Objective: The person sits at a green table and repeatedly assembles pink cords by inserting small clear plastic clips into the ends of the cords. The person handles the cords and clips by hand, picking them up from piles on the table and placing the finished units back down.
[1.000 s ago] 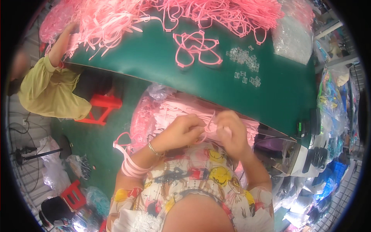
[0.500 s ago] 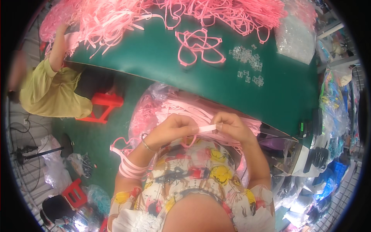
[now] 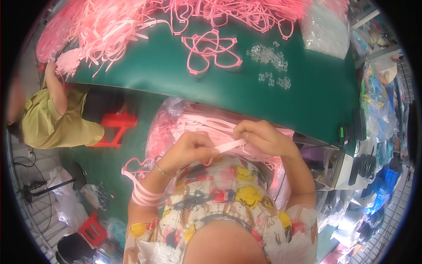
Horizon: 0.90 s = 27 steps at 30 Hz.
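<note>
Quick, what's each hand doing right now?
Left hand: closed, pinching a pale pink strap.
Right hand: closed, pinching the same strap.

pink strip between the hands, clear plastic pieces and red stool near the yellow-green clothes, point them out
Pink strip (image 3: 230, 146): head view, middle of its visible flat length.
Clear plastic pieces (image 3: 265, 55): head view, within the larger cluster.
Red stool (image 3: 118, 120): head view, on its seat.
</note>
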Each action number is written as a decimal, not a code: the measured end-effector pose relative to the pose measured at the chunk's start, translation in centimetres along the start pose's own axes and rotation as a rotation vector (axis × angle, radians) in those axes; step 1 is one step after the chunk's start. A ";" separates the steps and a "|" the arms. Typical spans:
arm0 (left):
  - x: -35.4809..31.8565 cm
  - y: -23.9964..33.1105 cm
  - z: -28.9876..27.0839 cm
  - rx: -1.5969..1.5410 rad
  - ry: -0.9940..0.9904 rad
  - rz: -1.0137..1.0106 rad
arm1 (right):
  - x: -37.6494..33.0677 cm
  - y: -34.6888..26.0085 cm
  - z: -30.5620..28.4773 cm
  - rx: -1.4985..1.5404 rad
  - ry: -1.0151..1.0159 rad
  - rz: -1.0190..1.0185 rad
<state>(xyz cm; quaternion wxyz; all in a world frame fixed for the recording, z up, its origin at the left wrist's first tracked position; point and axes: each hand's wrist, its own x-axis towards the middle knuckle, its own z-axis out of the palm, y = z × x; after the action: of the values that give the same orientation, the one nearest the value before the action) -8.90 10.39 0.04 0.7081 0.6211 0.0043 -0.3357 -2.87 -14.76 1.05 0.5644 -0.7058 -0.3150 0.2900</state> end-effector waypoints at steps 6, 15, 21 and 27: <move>0.1 0.0 0.3 0.037 0.019 -0.008 | -0.1 0.4 0.0 0.030 -0.006 0.018; 0.2 0.5 1.2 0.049 0.051 -0.042 | -0.6 0.3 0.3 0.040 -0.002 0.141; 0.2 0.3 1.7 0.072 0.022 0.005 | -0.9 0.6 0.7 -0.020 0.044 0.117; 0.7 -0.4 1.7 0.087 -0.049 0.104 | -1.1 0.5 0.4 -0.168 0.011 0.020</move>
<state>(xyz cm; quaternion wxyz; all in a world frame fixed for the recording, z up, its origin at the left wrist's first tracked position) -9.25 8.53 -0.21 0.6968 0.6424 -0.0601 -0.3134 -3.78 -15.46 0.58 0.5021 -0.7552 -0.3282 0.2643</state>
